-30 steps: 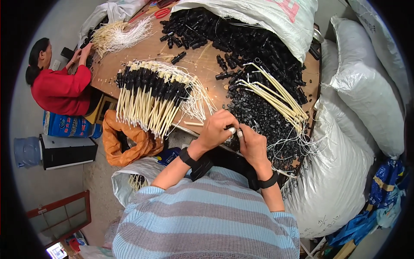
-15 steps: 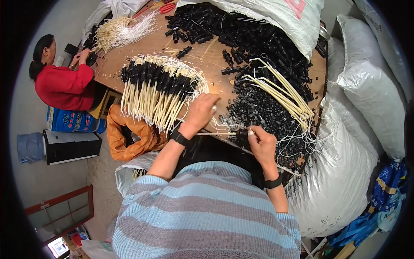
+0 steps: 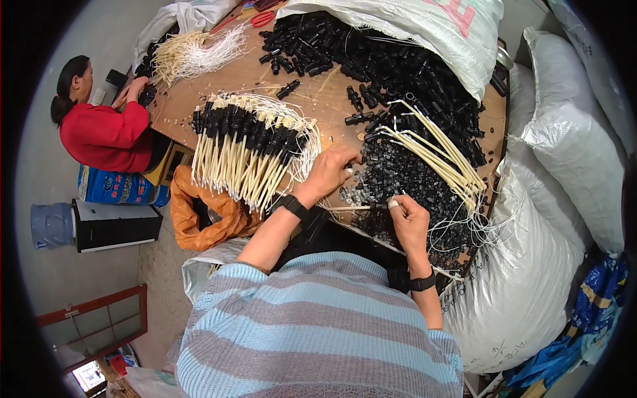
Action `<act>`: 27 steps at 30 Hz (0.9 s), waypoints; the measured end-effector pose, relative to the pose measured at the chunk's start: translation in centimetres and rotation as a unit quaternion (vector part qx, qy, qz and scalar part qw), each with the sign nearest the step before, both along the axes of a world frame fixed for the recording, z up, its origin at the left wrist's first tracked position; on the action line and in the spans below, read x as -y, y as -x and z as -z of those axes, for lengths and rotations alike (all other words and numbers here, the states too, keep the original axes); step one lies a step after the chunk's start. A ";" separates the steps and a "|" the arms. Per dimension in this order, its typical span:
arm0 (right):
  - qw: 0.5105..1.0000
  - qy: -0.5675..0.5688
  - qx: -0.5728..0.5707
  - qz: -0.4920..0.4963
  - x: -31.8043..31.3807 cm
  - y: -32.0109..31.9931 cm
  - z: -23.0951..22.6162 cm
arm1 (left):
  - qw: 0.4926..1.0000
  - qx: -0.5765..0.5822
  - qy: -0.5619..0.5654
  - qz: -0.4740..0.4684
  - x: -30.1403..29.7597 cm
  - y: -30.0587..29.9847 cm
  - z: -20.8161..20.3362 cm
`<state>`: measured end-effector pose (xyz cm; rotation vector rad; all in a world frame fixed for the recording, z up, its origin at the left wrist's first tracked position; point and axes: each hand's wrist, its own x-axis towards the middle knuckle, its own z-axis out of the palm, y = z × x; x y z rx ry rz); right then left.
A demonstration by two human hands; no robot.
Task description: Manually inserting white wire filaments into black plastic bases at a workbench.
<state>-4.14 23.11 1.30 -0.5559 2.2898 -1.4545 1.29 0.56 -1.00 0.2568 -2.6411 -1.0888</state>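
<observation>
My right hand is closed round the black end piece of a thin cream sleeved lead, which points left along the table's near edge. My left hand is above the left border of a heap of small black parts, its fingers bent together; what they pinch, if anything, is too small to make out. To its left lies a row of assembled black connectors with cream sleeved leads and thin white wires. Loose cream sleeved leads rest on the heap at the right.
Larger black connector housings spill from a white woven sack at the back. Full white sacks stand at the right. A person in red works at the far left beside a wire bundle. An orange bag sits below.
My left hand has moved right, from beside the connector row to the heap's border. My right hand stays near the same place with the sleeved lead. The view has shifted slightly.
</observation>
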 end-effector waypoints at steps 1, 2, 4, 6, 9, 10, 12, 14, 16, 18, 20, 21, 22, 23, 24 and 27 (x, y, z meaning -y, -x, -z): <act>1.000 0.004 0.007 0.006 0.0 0.2 -0.1 | 1.000 -0.002 -0.002 0.000 0.2 -0.1 -0.1; 1.000 0.008 0.014 0.011 0.0 0.4 -0.1 | 1.000 -0.001 -0.002 0.002 0.3 -0.3 -0.1; 1.000 -0.016 0.022 0.016 0.2 0.9 -0.1 | 0.999 -0.017 -0.018 -0.025 0.2 -0.6 0.1; 1.000 -0.015 0.019 0.018 0.5 0.9 0.2 | 0.999 -0.039 0.000 -0.022 -0.2 -0.5 0.0; 0.999 -0.024 0.017 0.013 0.8 1.1 0.0 | 0.999 -0.039 0.014 -0.014 0.1 -0.3 0.0; 1.000 -0.024 0.016 0.012 0.8 1.2 0.1 | 1.000 -0.016 0.010 -0.006 0.1 -0.3 -0.2; 0.999 -0.026 0.016 0.024 1.0 1.3 0.6 | 0.999 0.000 -0.045 -0.019 -0.4 -0.3 -0.8; 0.999 -0.030 0.017 0.031 1.5 1.2 0.2 | 0.989 -0.027 -0.142 -0.031 -2.0 -0.1 -1.3; 0.999 -0.033 0.020 0.031 1.9 1.2 0.2 | 0.978 -0.088 -0.184 0.030 -4.4 0.0 -2.7; 0.999 -0.038 0.017 0.010 2.1 1.6 0.6 | 0.976 -0.167 -0.111 0.084 -6.6 0.4 -3.3; 0.999 0.014 0.031 0.000 2.1 1.4 1.2 | 0.981 -0.149 -0.058 0.106 -7.4 0.4 -3.8; 0.999 0.031 0.031 0.004 2.0 1.3 1.6 | 0.983 -0.128 -0.006 0.132 -7.5 0.4 -4.0; 0.998 0.045 0.031 0.008 1.8 1.2 1.6 | 0.983 -0.129 -0.008 0.130 -7.6 0.3 -4.2; 0.999 0.040 -0.017 0.001 1.8 0.9 1.4 | 0.983 -0.125 0.005 0.132 -7.7 0.4 -4.3; 0.999 0.037 -0.018 0.001 1.9 0.7 1.3 | 0.983 -0.120 0.017 0.135 -7.7 0.3 -4.5; 0.992 -0.020 -0.124 -0.003 1.6 0.7 1.3 | 0.987 -0.123 -0.001 0.107 -8.1 0.2 -5.5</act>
